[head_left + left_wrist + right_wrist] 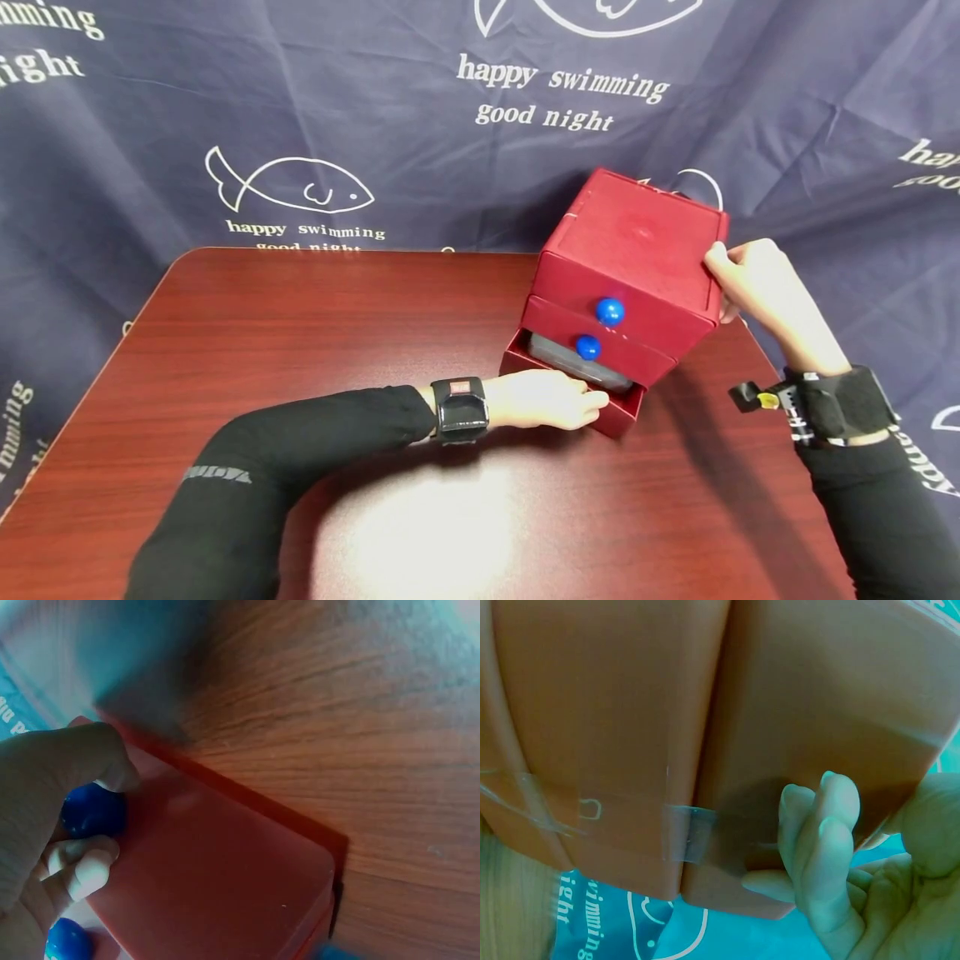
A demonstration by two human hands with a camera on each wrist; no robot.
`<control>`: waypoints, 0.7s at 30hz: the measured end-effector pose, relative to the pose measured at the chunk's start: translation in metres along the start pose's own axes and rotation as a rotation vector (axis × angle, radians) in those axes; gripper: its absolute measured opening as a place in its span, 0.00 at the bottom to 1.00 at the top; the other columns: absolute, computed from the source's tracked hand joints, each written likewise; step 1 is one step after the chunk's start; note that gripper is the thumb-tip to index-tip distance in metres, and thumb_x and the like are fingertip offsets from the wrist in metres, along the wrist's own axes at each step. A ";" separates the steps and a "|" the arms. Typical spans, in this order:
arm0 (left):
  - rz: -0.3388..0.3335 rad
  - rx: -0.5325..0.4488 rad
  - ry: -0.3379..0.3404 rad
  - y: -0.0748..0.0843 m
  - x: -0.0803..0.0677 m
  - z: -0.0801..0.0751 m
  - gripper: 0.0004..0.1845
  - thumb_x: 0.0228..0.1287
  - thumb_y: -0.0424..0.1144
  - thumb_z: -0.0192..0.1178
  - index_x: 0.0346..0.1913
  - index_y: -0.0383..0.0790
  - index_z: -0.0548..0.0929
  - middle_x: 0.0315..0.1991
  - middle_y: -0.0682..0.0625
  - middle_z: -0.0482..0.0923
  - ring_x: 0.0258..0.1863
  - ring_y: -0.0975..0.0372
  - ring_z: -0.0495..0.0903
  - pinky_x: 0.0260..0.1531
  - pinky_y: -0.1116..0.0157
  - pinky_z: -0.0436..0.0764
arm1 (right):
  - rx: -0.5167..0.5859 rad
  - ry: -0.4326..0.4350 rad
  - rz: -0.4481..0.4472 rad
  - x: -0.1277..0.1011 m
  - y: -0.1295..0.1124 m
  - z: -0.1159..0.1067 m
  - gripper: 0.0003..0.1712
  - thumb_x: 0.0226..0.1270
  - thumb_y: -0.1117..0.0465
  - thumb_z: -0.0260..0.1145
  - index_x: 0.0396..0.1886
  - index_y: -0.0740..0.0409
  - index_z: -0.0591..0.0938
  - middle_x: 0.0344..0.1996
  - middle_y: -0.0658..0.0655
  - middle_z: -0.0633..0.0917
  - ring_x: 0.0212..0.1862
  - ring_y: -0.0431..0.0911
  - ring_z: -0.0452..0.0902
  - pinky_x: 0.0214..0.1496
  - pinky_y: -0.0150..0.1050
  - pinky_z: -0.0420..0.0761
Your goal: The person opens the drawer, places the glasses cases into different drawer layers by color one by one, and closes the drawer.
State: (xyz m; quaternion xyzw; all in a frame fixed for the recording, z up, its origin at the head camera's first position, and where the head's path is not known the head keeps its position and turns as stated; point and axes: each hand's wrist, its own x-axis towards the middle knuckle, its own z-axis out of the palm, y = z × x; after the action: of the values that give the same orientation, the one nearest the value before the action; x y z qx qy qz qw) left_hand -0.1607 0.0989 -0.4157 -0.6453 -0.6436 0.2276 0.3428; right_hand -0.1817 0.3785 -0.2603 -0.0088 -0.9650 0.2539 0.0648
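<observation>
A red three-drawer cabinet [637, 242] stands at the right of the table, its bottom drawer [617, 417] pulled partway out. Inside that drawer a grey, flat-looking item [581, 363] shows. My left hand [551, 398] is at the front of the bottom drawer; in the left wrist view its thumb and fingers pinch a round blue knob [94, 810]. Two more blue knobs mark the top drawer [611, 312] and the middle drawer [588, 347], both shut. My right hand [757, 271] grips the cabinet's top right edge, thumb on top, fingers against the side wall [810, 832].
The brown wooden table [360, 333] extends left and forward of the cabinet. A dark blue cloth [420, 150] with white fish and lettering hangs close behind the table. Clear tape [697, 832] runs across the cabinet's side.
</observation>
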 end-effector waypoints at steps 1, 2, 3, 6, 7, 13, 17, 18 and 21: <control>0.000 0.000 0.002 -0.001 0.000 0.001 0.17 0.78 0.38 0.46 0.63 0.50 0.78 0.48 0.59 0.83 0.36 0.69 0.81 0.37 0.74 0.78 | 0.002 0.000 0.000 0.000 0.000 0.000 0.33 0.73 0.48 0.45 0.13 0.61 0.77 0.07 0.53 0.80 0.11 0.47 0.80 0.20 0.35 0.76; -0.003 -0.008 0.002 -0.001 0.001 0.002 0.17 0.78 0.39 0.46 0.63 0.50 0.78 0.48 0.58 0.83 0.36 0.68 0.82 0.37 0.74 0.78 | 0.002 0.001 0.000 0.000 0.000 0.000 0.33 0.73 0.48 0.45 0.13 0.61 0.77 0.06 0.53 0.80 0.11 0.46 0.80 0.20 0.35 0.76; -0.006 -0.023 -0.004 -0.002 0.001 0.002 0.18 0.78 0.39 0.47 0.64 0.50 0.78 0.49 0.58 0.83 0.37 0.68 0.82 0.38 0.74 0.79 | 0.003 0.001 0.000 0.000 0.001 0.000 0.33 0.73 0.48 0.45 0.13 0.62 0.77 0.06 0.53 0.80 0.11 0.46 0.80 0.20 0.35 0.76; -0.012 -0.067 -0.034 -0.004 0.004 0.003 0.18 0.78 0.40 0.48 0.65 0.50 0.78 0.50 0.57 0.83 0.38 0.67 0.83 0.39 0.72 0.81 | 0.006 0.002 0.001 0.000 0.001 0.000 0.33 0.73 0.48 0.45 0.12 0.62 0.77 0.06 0.52 0.80 0.11 0.46 0.80 0.19 0.35 0.76; -0.012 -0.079 -0.044 -0.005 0.004 0.004 0.18 0.78 0.40 0.48 0.65 0.50 0.78 0.50 0.56 0.83 0.39 0.67 0.83 0.40 0.72 0.81 | 0.008 0.003 0.002 -0.001 0.001 0.000 0.33 0.73 0.48 0.45 0.12 0.62 0.77 0.06 0.52 0.80 0.11 0.46 0.80 0.19 0.35 0.76; -0.015 -0.119 -0.096 -0.009 0.009 0.010 0.19 0.77 0.39 0.51 0.67 0.52 0.76 0.59 0.57 0.81 0.47 0.66 0.84 0.47 0.72 0.81 | 0.013 0.005 0.009 -0.001 0.002 0.001 0.33 0.73 0.48 0.45 0.12 0.61 0.77 0.06 0.51 0.79 0.11 0.47 0.79 0.19 0.37 0.76; -0.010 -0.086 -0.095 -0.010 0.010 0.014 0.19 0.77 0.39 0.51 0.66 0.52 0.76 0.63 0.57 0.80 0.49 0.66 0.84 0.48 0.72 0.82 | 0.019 0.010 0.006 0.000 0.002 0.002 0.33 0.73 0.48 0.45 0.13 0.61 0.77 0.06 0.50 0.79 0.11 0.47 0.79 0.18 0.38 0.77; -0.011 -0.077 -0.090 -0.010 0.011 0.014 0.19 0.77 0.39 0.51 0.66 0.52 0.77 0.63 0.57 0.80 0.49 0.66 0.84 0.48 0.72 0.82 | 0.016 0.012 0.004 0.000 0.002 0.002 0.33 0.73 0.48 0.45 0.13 0.62 0.77 0.06 0.50 0.79 0.11 0.47 0.79 0.18 0.38 0.77; -0.010 -0.044 -0.074 -0.010 0.011 0.015 0.19 0.77 0.39 0.50 0.66 0.53 0.77 0.63 0.57 0.80 0.48 0.66 0.84 0.45 0.72 0.82 | 0.011 0.016 -0.001 0.000 0.002 0.001 0.34 0.74 0.47 0.46 0.13 0.63 0.78 0.06 0.51 0.78 0.11 0.47 0.79 0.18 0.37 0.76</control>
State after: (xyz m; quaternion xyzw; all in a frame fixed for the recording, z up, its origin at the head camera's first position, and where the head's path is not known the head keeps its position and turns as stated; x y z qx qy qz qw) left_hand -0.1776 0.1119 -0.4172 -0.6406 -0.6639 0.2355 0.3057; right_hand -0.1818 0.3792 -0.2621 -0.0099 -0.9630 0.2593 0.0729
